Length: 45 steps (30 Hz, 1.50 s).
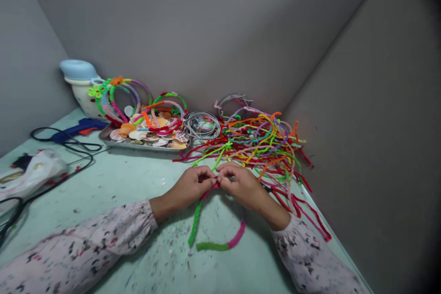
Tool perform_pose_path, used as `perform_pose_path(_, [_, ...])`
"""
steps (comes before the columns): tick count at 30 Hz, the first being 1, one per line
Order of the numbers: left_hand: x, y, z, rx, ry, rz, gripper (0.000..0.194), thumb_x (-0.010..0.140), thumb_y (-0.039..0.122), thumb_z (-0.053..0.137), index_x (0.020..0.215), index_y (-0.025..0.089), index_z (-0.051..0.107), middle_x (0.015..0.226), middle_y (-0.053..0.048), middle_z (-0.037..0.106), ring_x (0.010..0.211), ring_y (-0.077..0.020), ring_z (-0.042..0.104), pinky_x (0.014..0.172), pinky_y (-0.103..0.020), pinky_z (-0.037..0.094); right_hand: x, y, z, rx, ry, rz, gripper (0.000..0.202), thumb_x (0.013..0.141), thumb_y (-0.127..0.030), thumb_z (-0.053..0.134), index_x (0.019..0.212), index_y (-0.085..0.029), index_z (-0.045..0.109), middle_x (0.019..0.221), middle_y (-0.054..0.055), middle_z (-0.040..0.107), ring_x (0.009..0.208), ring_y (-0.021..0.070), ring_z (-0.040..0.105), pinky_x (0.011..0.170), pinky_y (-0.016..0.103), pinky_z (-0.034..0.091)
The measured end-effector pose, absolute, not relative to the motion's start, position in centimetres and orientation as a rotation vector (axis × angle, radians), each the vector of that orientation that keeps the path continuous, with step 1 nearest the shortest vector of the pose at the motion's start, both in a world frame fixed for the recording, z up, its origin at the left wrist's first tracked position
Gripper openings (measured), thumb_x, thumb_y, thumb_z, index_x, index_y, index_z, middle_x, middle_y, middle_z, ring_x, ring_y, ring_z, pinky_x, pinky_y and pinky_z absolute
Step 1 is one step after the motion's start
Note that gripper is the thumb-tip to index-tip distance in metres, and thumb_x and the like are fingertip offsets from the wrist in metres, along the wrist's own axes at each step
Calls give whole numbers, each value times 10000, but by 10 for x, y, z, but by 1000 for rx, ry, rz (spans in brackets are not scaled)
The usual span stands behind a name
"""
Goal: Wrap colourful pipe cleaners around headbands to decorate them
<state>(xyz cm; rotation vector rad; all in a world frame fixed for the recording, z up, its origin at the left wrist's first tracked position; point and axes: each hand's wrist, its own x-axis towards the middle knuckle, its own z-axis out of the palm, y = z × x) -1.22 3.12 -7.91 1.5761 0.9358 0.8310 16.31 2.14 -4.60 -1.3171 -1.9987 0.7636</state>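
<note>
My left hand (191,187) and my right hand (244,188) meet over the table, both with thumb and fingers pinched. Between the fingertips is a red section of a hoop wrapped in fuzzy pipe cleaner (195,226). From the left hand, a pink stretch and a bright green end hang down. Below the right hand the band seems to carry on through purple and pink to a darker green end (212,246). The two green ends lie close together but apart. My right hand covers part of the band. Close beyond both hands lies a heap of loose pipe cleaners (258,138).
A metal tray (144,146) of shells stands at the back, with finished colourful hoops (138,94) on it. Coiled wire (202,125) lies beside it. Left are a blue glue gun (74,129), a black cord (87,161), a plastic bag (43,170) and a blue-lidded container (84,89). Walls enclose the table.
</note>
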Motion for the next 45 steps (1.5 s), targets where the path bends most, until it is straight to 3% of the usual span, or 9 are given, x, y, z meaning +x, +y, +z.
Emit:
perform_pose_path(30, [-13, 31, -79, 1664, 999, 807, 165, 799, 281, 532, 754, 130, 581, 620, 30, 530, 526, -78, 419, 486, -184, 304, 161, 19, -48, -1232, -2074, 596, 136, 730, -62, 528, 684, -179, 580, 858, 29, 622, 810, 138, 566, 752, 256, 430])
perform_pose_path(45, [-10, 26, -71, 1804, 1111, 797, 129, 778, 233, 490, 707, 150, 559, 603, 28, 526, 545, -99, 436, 516, -201, 320, 162, 20, -51, -1233, -2150, 538, 117, 754, -86, 549, 715, -184, 599, 888, 43, 613, 837, 154, 563, 795, 283, 430])
